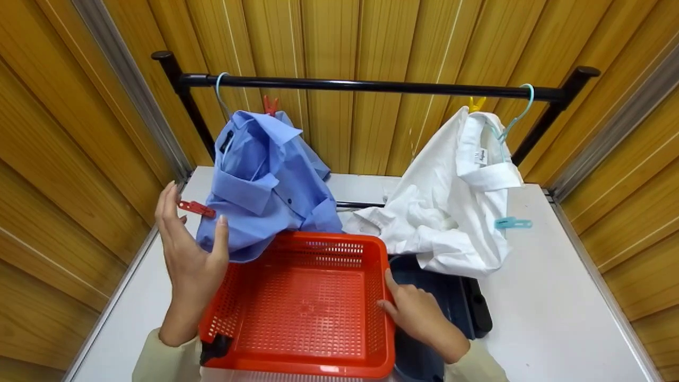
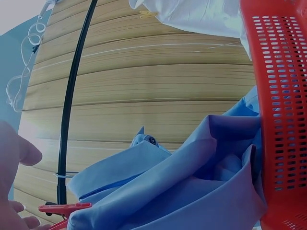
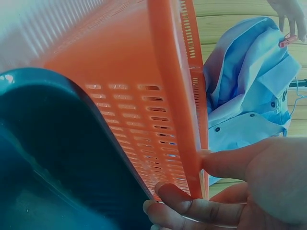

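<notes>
My left hand (image 1: pixel 193 257) is raised beside a blue shirt (image 1: pixel 254 185), thumb and fingers spread apart. Clipped on the shirt's near left edge is a red clothespin (image 1: pixel 197 208), right by these fingers; the left wrist view has this clothespin (image 2: pixel 64 209) close to the fingertips, with the thumb well away. My right hand (image 1: pixel 419 315) grips the right rim of a red perforated basket (image 1: pixel 390 339). In the right wrist view the thumb lies on one side of the basket rim (image 3: pixel 175 86) and the fingers curl on the other.
A black rail (image 1: pixel 360 85) carries the shirt and a white garment (image 1: pixel 440 212) on hangers. A teal clothespin (image 1: pixel 513 223) is on the garment's right edge; red (image 1: pixel 270 105) and yellow (image 1: pixel 476 104) clips sit higher. A dark basin (image 1: pixel 424 355) stands right of the basket.
</notes>
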`<state>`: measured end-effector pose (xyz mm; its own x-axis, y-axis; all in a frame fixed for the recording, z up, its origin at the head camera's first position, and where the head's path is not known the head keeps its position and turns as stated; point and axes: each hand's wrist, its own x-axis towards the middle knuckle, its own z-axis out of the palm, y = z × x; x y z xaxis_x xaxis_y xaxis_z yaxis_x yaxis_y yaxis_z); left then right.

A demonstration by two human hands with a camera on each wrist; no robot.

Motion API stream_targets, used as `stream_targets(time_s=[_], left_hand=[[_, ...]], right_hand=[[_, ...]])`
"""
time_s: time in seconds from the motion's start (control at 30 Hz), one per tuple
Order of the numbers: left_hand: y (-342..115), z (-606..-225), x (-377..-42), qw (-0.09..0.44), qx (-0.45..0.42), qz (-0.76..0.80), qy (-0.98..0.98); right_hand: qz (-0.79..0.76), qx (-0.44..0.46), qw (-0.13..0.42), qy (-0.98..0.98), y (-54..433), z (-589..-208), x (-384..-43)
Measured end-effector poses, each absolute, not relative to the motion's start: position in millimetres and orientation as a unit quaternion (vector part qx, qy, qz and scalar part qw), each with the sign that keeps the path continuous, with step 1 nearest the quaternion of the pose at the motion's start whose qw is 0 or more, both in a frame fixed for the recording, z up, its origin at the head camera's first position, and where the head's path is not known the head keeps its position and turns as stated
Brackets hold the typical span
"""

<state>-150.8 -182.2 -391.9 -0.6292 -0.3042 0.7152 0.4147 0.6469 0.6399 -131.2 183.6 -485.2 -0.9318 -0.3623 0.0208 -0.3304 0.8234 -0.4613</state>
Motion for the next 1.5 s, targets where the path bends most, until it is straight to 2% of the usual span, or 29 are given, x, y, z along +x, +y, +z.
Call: stream_targets(time_s=[0.47, 0.97, 1.27, 1.5], left_hand=[[-186.6, -394.3, -151.8, 0.392, -0.003, -0.449, -0.803], [-193.3, -400.7, -160.3, 0.365, 0.023, -0.474, -0.801], [-196.2, -399.9, -163.0, 0.326, 0.036, -0.503, -0.800], [-197.6, -393.2, -165.4, 0.267, 0.056, -0.549, -0.790]], right_hand=[[-0.250, -0.176, 0.053, 0.951, 184.1, -487.0, -131.4], [-0.252, -0.173, 0.037, 0.951, 184.6, -487.5, -129.2], [-0.250, -0.170, 0.039, 0.952, 184.2, -487.2, -129.4], [-0.250, -0.175, 0.037, 0.952, 184.7, -488.3, -130.2]])
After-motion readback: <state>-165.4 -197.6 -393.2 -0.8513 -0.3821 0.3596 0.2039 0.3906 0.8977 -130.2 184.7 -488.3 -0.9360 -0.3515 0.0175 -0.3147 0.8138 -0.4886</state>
